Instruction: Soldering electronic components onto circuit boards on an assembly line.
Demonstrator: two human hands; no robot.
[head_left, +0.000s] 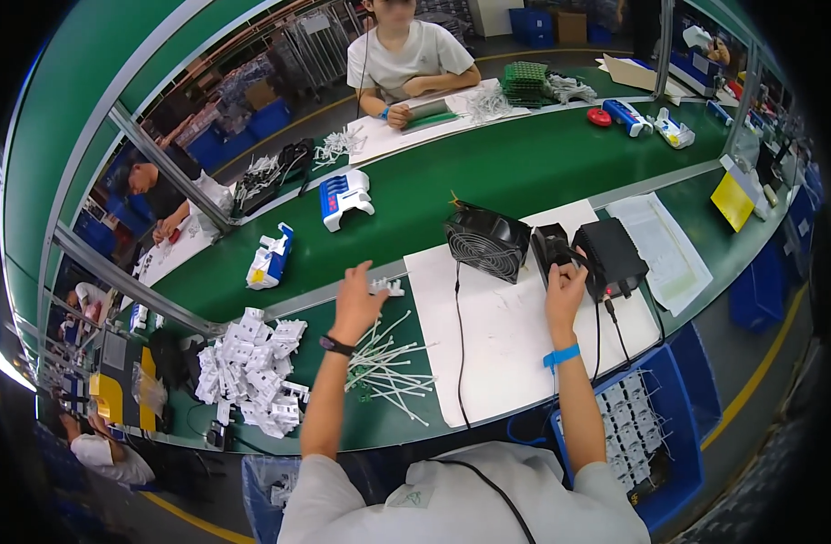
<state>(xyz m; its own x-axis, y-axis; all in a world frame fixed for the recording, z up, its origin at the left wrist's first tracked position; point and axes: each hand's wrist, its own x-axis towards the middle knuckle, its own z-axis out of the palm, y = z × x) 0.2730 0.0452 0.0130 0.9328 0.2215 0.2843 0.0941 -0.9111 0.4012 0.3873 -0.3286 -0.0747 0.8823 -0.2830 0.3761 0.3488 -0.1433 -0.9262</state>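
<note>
My left hand [356, 304] is over the green bench, fingers stretched and apart. Beside its fingertips lies a small white plastic part [390, 287]; whether they touch I cannot tell. Below that hand, white cable-like wires [393, 367] are spread in a loose bunch. My right hand [567, 281] is closed at the black stand [549, 243], its fingers round a dark handle that looks like a soldering iron [580, 264], mostly hidden by the fingers. A black box with a red light [612, 254] stands just right of it. Left of the stand is a black fan [488, 241] with a wire guard.
A heap of white plastic housings [252, 372] lies left. White board [438, 354] covers the bench before me. A blue crate [678, 462] of white parts is at lower right. Blue-and-white devices [345, 198] rest on the green belt [415, 195]. Across it sits a co-worker [411, 63].
</note>
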